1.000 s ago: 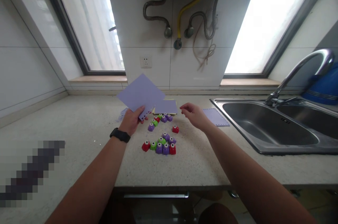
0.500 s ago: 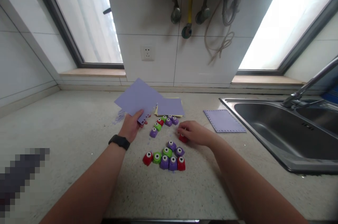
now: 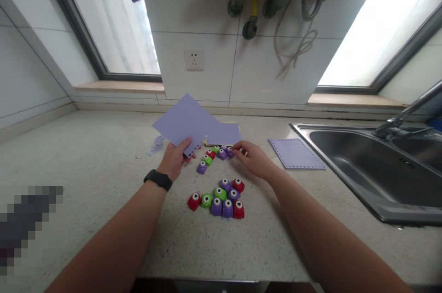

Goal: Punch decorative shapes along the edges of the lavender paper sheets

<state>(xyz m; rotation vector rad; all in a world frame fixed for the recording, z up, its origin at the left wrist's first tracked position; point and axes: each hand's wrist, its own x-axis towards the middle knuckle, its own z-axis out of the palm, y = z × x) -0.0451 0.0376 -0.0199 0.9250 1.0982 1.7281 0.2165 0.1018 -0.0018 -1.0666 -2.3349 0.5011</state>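
My left hand [image 3: 175,158], with a dark band on the wrist, pinches a purple sheet of paper [image 3: 188,120] by its lower corner. Small punched holes run along that edge of the sheet, which is tilted up off the counter. My right hand [image 3: 251,157] has its thumb and fingertips on a purple paper punch [image 3: 230,152] at the right end of the far group. In that group a red paper punch [image 3: 210,154] and a green paper punch [image 3: 207,160] stand among others. Closer to me is a second cluster, with a red punch [image 3: 238,185] at its upper right.
Behind the far punches lies a stack of purple paper [image 3: 224,134]. A purple sheet with holes around its edge [image 3: 297,153] rests beside the steel sink [image 3: 345,164]. Purple paper bits [image 3: 157,145] are scattered left of my left hand.
My right hand has let go of the red punch, now standing in the near cluster, and moved away from me to a purple punch in the far group. My left hand keeps the sheet.
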